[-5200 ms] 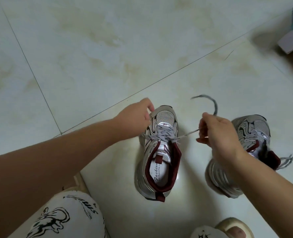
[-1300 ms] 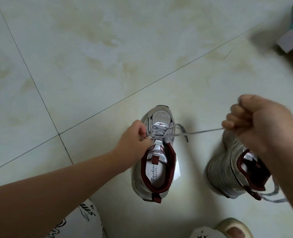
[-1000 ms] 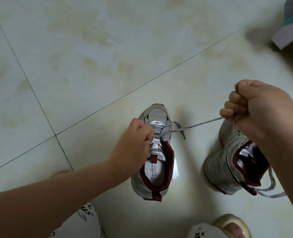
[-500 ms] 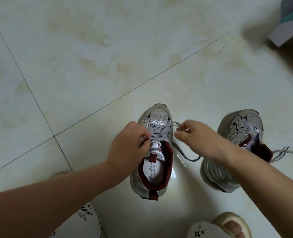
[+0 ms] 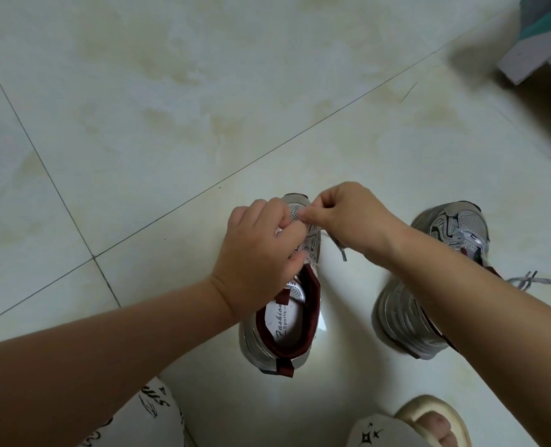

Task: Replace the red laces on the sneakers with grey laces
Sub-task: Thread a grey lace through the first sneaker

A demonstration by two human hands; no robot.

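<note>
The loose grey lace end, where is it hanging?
The loose grey lace end dangles beside the middle sneaker, just under the right hand.

Both forearms bare, no sleeves in view, no watch or rings seen on left hand or right hand. Fingers short, nails trimmed where visible. White trousers with black scribble print and lettering at left knee; same fabric with small black star marks at right knee. Cream open-toe slipper on right foot, thick rounded strap, toes showing at frame bottom.
</note>
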